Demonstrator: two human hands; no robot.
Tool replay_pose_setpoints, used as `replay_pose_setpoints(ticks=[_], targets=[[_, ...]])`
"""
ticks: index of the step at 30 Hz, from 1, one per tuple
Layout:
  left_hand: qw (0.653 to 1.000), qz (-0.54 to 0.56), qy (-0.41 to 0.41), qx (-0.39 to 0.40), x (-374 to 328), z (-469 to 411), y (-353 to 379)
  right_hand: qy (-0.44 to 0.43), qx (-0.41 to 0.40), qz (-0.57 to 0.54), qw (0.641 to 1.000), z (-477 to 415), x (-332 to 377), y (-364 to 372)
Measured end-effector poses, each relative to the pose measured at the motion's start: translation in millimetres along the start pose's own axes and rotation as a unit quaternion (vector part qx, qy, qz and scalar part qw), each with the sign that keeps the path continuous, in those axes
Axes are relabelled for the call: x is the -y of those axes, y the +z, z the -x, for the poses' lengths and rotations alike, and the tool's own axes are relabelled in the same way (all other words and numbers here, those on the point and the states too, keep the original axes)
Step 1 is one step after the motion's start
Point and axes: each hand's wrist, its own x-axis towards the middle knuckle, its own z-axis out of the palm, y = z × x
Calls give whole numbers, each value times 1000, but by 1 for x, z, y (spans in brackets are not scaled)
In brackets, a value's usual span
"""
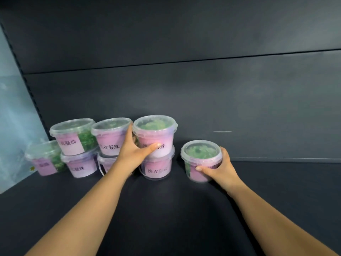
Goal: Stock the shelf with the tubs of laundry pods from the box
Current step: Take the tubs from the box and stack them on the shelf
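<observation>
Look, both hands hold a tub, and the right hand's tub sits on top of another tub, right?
No. Both hands hold a tub, but the right hand holds a lone tub standing directly on the shelf, as the head view shows. The stacked tub is in the left hand.

The left hand [132,153] is covering label characters on the clear plastic pink-labelled tub [155,133] and hiding most of a lower tub [106,164] behind its wrist.

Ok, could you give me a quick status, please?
Left hand grips top stacked tub. Right hand holds lone tub on shelf. No obstruction seen.
</observation>
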Motion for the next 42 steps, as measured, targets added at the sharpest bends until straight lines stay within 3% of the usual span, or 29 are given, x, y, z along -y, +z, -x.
replay_pose_setpoints(ticks=[20, 31, 35, 42], targets=[[994, 53, 68, -65, 23, 3, 7, -2, 4, 17, 1000, -1, 5, 7], [998, -33, 33, -42, 33, -5, 11, -1, 10, 20, 1000, -2, 6, 7], [999, -13, 27, -28, 32, -3, 11, 4, 12, 20, 1000, -2, 6, 6], [994, -83, 22, -64, 31, 2, 16, -4, -17, 57, 998, -4, 7, 11]])
